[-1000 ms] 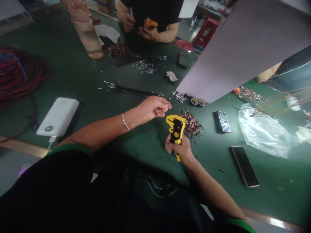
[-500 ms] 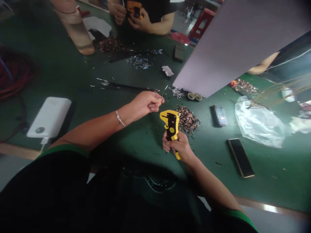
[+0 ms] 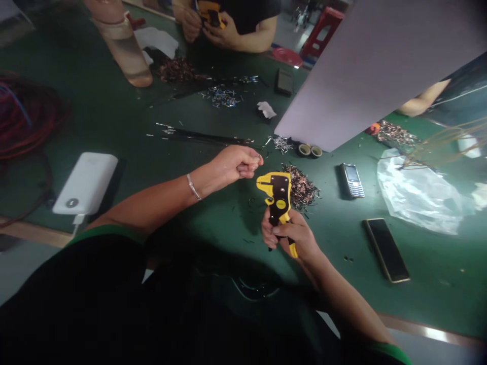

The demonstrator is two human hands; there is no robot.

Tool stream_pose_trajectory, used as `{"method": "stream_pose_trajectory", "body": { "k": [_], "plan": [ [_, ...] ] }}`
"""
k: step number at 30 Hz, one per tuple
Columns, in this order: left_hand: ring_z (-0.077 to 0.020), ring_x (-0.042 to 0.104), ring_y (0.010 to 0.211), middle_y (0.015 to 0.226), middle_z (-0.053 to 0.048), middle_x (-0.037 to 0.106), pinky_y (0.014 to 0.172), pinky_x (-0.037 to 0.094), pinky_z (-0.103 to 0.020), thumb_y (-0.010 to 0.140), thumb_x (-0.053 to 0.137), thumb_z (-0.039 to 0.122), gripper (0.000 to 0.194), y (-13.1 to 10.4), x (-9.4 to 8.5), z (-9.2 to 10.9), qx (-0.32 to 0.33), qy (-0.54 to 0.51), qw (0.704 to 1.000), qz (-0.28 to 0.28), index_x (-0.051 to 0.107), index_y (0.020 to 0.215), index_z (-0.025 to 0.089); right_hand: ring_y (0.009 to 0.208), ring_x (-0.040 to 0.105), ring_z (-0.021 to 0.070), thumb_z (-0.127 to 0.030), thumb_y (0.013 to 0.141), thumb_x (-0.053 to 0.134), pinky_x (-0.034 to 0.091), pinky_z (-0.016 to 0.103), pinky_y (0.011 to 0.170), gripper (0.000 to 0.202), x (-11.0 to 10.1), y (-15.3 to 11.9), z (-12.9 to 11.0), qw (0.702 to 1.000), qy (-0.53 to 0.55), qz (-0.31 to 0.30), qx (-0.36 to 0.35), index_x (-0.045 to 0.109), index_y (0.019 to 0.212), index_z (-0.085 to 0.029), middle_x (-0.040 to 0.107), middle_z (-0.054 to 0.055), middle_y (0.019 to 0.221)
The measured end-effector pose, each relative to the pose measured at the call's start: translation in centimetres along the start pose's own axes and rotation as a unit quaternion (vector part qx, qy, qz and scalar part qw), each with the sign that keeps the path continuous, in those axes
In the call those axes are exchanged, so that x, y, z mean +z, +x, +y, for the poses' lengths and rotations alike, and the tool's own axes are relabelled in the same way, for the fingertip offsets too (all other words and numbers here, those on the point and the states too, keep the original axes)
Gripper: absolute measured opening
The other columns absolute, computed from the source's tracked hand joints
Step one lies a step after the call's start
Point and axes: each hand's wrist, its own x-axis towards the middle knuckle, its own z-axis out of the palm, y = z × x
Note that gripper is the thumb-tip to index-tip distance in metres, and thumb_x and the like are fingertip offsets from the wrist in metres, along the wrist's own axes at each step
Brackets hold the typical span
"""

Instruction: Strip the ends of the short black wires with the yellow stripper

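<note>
My right hand (image 3: 289,233) is wrapped round the handles of a yellow and black wire stripper (image 3: 280,195), its jaws pointing left. To the upper left of the tool, my left hand (image 3: 245,163) is pinched closed; what its fingertips hold is too small to make out. Just beyond that hand lies a bundle of thin dark wires (image 3: 205,137) with bare ends at the left. A pile of short copper-coloured pieces (image 3: 302,187) sits right behind the stripper. Small silvery pieces (image 3: 281,144) are heaped beside two tape rolls (image 3: 310,150).
A white power bank (image 3: 89,180) and a red cable coil (image 3: 26,116) lie left. A keypad phone (image 3: 352,180), smartphone (image 3: 387,250) and plastic bag (image 3: 414,192) are right. A pale panel (image 3: 365,71) rises behind. Across the table, a person's hands (image 3: 220,33) hold an orange tool.
The wire that stuck up from my left fingertips no longer shows. The stripper's handles have spread apart in my right hand. The whole view has shifted slightly.
</note>
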Motion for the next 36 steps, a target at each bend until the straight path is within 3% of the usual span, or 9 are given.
{"method": "stream_pose_trajectory", "body": {
  "k": [8,13,18,24,32,36],
  "plan": [
    [0.0002,0.024,0.035,0.048,0.0,0.048,0.039,0.02,-0.018,0.069,0.051,-0.005,0.016,0.0,0.4,-0.3,-0.004,-0.01,1.0,-0.015,0.059,0.061,0.007,0.046,0.046,0.0104,-0.01,0.063,0.06,0.038,0.026,0.041,0.023,-0.2,0.1,-0.4,1.0,0.01,-0.002,-0.017,0.058,0.086,-0.016,0.055,-0.001,0.064],
    [0.0007,0.027,0.036,0.055,-0.003,0.056,0.038,0.022,-0.017,0.065,0.051,-0.005,0.016,-0.4,0.7,-0.1,0.006,-0.018,1.0,-0.013,0.057,0.06,0.009,0.047,0.047,0.011,-0.008,0.063,0.06,0.038,0.027,0.042,0.025,0.5,-1.2,-0.4,1.0,0.019,-0.014,-0.006,0.059,0.087,-0.015,0.056,0.0,0.065],
    [0.0007,0.024,0.035,0.048,-0.001,0.051,0.037,0.02,-0.017,0.067,0.052,-0.004,0.016,-0.6,1.2,-0.6,-0.003,0.004,0.999,-0.04,0.059,0.06,0.008,0.049,0.047,0.0112,-0.007,0.065,0.057,0.039,0.027,0.044,0.026,0.5,-1.6,-0.4,1.0,0.001,-0.015,-0.012,0.059,0.089,-0.015,0.056,0.0,0.067],
    [0.0008,0.027,0.036,0.053,-0.003,0.055,0.038,0.02,-0.018,0.066,0.054,-0.004,0.016,-0.5,1.1,-0.2,0.013,-0.026,0.999,-0.014,0.056,0.058,0.01,0.049,0.046,0.0114,-0.007,0.062,0.056,0.039,0.027,0.044,0.026,1.2,-1.2,-1.1,1.0,0.012,-0.027,-0.008,0.058,0.087,-0.016,0.055,0.0,0.066],
    [0.0007,0.022,0.035,0.046,0.001,0.047,0.039,0.018,-0.022,0.073,0.056,-0.002,0.018,-1.2,1.7,-0.3,0.005,0.03,0.999,-0.028,0.058,0.06,0.011,0.052,0.047,0.0119,-0.007,0.062,0.056,0.04,0.027,0.046,0.03,1.3,-3.1,-0.6,0.999,0.001,-0.031,0.027,0.059,0.09,-0.016,0.055,0.0,0.067],
    [0.0004,0.025,0.035,0.046,0.0,0.049,0.038,0.015,-0.02,0.067,0.055,-0.006,0.019,-0.6,1.0,0.3,0.032,0.033,0.998,0.029,0.056,0.057,0.01,0.057,0.051,0.0146,-0.008,0.064,0.06,0.042,0.03,0.05,0.022,0.9,-4.5,-1.9,0.997,-0.07,-0.035,-0.012,0.06,0.084,-0.016,0.056,0.002,0.069]
  ]
}}
